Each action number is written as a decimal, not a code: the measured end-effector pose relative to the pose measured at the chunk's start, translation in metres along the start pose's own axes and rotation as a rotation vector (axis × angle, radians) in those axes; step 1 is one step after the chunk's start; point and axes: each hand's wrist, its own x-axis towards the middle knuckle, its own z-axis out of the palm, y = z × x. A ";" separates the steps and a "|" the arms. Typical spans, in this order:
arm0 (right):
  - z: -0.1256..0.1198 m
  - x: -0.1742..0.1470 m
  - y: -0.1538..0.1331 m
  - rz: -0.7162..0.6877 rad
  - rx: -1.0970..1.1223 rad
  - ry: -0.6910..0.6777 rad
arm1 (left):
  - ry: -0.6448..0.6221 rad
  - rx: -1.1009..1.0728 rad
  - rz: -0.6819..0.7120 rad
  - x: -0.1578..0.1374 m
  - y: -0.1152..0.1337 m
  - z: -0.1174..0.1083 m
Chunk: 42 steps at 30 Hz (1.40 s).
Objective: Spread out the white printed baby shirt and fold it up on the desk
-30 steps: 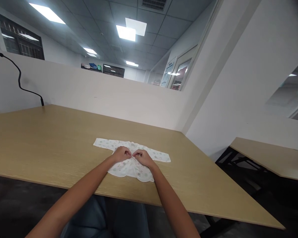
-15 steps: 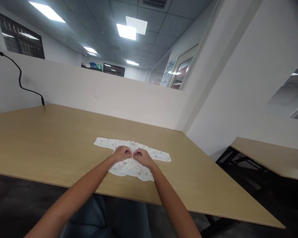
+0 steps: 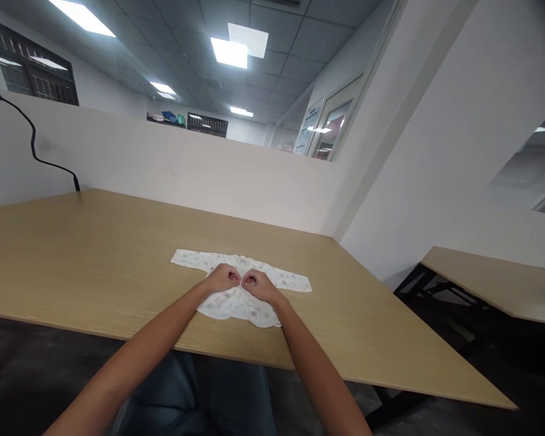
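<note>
A small white long-sleeved baby shirt (image 3: 260, 312) with a faint scattered print lies spread on the wooden table (image 3: 131, 242), sleeves out to both sides and neckline away from me. My left hand (image 3: 223, 277) pinches the fabric at the middle of the front. Close against it, my right hand (image 3: 258, 284) pinches the other side of the same spot. The cloth is drawn up between the fingertips, with creases running down from there. Any fastener in the fingers is too small to make out.
A black gooseneck phone holder (image 3: 35, 145) rises at the table's back left. A low white partition (image 3: 200, 175) runs behind the table. Another table (image 3: 495, 281) stands to the right, beside the white wall.
Both hands keep their pinch on the shirt front, with only slight finger movement. The whole view has shifted a little.
</note>
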 end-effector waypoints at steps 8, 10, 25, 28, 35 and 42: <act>-0.001 0.000 0.000 -0.059 -0.039 -0.026 | 0.056 0.123 0.002 0.000 0.006 0.002; -0.002 0.001 0.000 -0.050 -0.037 -0.024 | 0.052 0.155 0.028 0.000 0.007 0.000; -0.001 0.003 -0.003 0.027 -0.050 0.030 | 0.029 0.253 0.082 -0.001 0.003 -0.002; 0.000 0.004 -0.002 0.039 -0.107 0.070 | 0.041 0.221 0.081 -0.001 0.002 -0.002; -0.002 0.005 0.001 0.041 -0.079 0.097 | 0.082 0.200 0.098 -0.001 -0.003 -0.004; -0.008 0.008 0.013 0.098 0.022 0.200 | 0.115 0.262 0.114 0.006 -0.015 -0.007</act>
